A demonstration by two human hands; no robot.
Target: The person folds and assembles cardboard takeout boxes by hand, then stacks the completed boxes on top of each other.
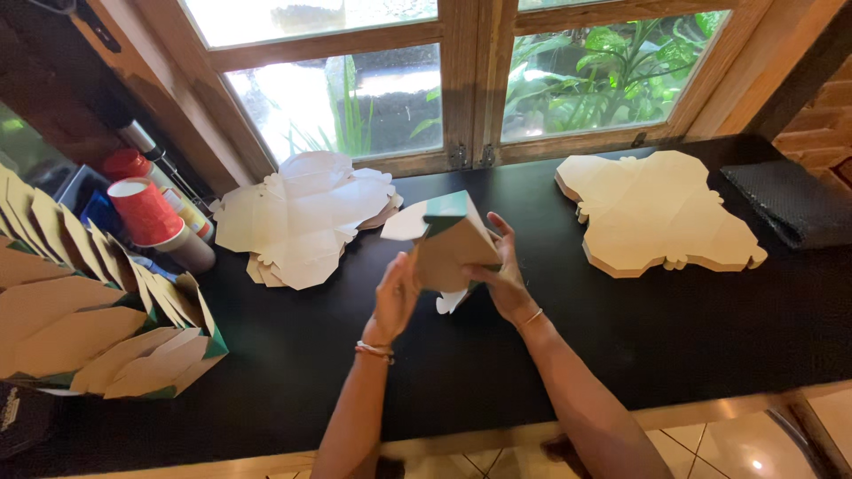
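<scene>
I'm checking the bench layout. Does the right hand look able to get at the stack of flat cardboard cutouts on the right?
Probably yes: bare counter lies between the right hand and the stack, though it now holds the folded box.

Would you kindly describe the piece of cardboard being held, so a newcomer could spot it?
Start at the black counter under the wooden window. At its middle, the left hand and right hand hold a half-folded box. Unlike the flat stacks either side, it stands up, with a teal edge.
</scene>
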